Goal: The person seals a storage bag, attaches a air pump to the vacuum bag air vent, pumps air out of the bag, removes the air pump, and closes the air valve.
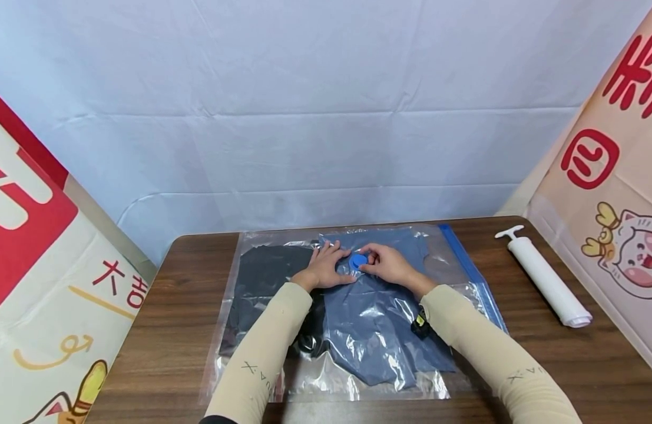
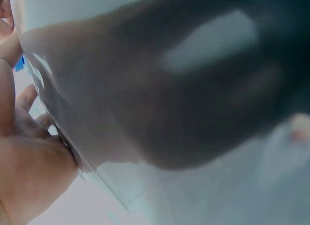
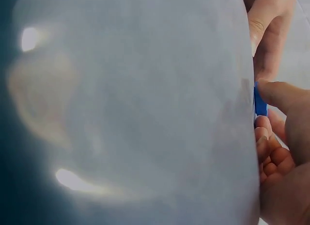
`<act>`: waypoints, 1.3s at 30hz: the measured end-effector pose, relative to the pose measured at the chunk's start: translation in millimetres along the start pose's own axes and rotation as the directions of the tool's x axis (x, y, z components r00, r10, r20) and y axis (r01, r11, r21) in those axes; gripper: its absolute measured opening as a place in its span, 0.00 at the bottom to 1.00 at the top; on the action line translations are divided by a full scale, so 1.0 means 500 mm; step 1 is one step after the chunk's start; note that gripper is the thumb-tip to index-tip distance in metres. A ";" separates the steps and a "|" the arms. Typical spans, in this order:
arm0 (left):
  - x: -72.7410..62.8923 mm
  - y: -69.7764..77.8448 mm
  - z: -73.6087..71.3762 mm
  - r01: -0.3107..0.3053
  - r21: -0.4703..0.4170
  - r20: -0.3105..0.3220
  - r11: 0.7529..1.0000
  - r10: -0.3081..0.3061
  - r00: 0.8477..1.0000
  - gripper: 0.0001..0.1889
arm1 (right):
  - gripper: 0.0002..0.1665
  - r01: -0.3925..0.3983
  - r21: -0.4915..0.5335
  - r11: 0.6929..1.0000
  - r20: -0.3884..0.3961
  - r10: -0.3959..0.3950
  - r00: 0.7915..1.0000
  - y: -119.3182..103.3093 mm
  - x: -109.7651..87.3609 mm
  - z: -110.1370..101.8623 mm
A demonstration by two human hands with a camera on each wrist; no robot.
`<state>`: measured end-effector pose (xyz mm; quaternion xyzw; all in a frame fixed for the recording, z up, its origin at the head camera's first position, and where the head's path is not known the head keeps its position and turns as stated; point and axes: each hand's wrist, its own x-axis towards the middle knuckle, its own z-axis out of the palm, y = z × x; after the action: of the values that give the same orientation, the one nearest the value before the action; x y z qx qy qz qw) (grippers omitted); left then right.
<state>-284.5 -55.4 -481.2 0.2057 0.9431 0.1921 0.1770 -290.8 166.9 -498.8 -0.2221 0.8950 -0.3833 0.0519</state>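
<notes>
A clear vacuum storage bag [image 1: 326, 386] lies flat on the table with a dark garment [image 1: 267, 282] and a blue-grey garment [image 1: 368, 330] inside. On its upper middle sits a round blue valve cap [image 1: 358, 261]. My right hand [image 1: 386, 263] grips the cap's rim between thumb and fingers; the right wrist view shows the cap [image 3: 260, 100] edge-on against the bag. Just left of it my left hand [image 1: 327, 268] rests on the bag, fingers spread and thumb near the cap. In the left wrist view, the left palm [image 2: 34, 172] lies against the film.
A white hand pump [image 1: 548, 280] with a T-shaped handle lies on the wooden table [image 1: 156, 330] to the right of the bag. Along the bag's right edge runs a blue zip strip [image 1: 471, 265]. A pale cloth backdrop [image 1: 326, 118] hangs behind the table.
</notes>
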 end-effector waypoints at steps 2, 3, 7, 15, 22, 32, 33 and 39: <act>0.000 0.000 0.000 0.003 0.001 0.004 1.000 -0.003 1.000 0.41 | 0.24 -0.003 -0.010 1.000 -0.002 0.003 1.000 -0.001 0.000 0.000; 0.001 0.000 0.001 0.003 0.001 0.004 1.000 -0.003 1.000 0.41 | 0.25 -0.003 -0.012 1.000 -0.002 0.003 1.000 -0.002 -0.001 0.000; 0.002 -0.001 0.001 0.001 0.003 0.000 1.000 -0.001 1.000 0.41 | 0.23 0.018 -0.006 1.000 -0.002 -0.018 1.000 -0.004 -0.001 -0.001; 0.002 -0.001 0.001 -0.005 -0.006 -0.004 1.000 0.005 1.000 0.41 | 0.25 0.001 -0.012 1.000 -0.002 -0.001 1.000 -0.006 -0.001 -0.001; 0.001 -0.001 0.003 0.001 -0.011 0.000 1.000 -0.001 1.000 0.41 | 0.21 -0.012 -0.005 1.000 0.014 0.013 1.000 -0.007 0.000 -0.001; 0.002 -0.002 0.002 0.001 -0.001 -0.003 1.000 -0.001 1.000 0.41 | 0.21 -0.004 0.007 1.000 0.009 0.003 1.000 -0.006 0.001 0.000; 0.002 -0.001 0.002 0.001 0.000 -0.001 1.000 -0.001 1.000 0.41 | 0.22 -0.006 0.006 1.000 0.008 0.006 1.000 -0.006 0.001 -0.001; 0.006 -0.002 0.002 0.007 0.002 0.002 1.000 -0.007 1.000 0.41 | 0.23 -0.002 -0.003 1.000 0.015 0.002 1.000 -0.004 0.003 -0.002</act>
<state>-286.9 -54.4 -483.5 0.2030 0.9439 0.1902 0.1781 -291.6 165.8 -496.8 -0.2242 0.8954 -0.3802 0.0589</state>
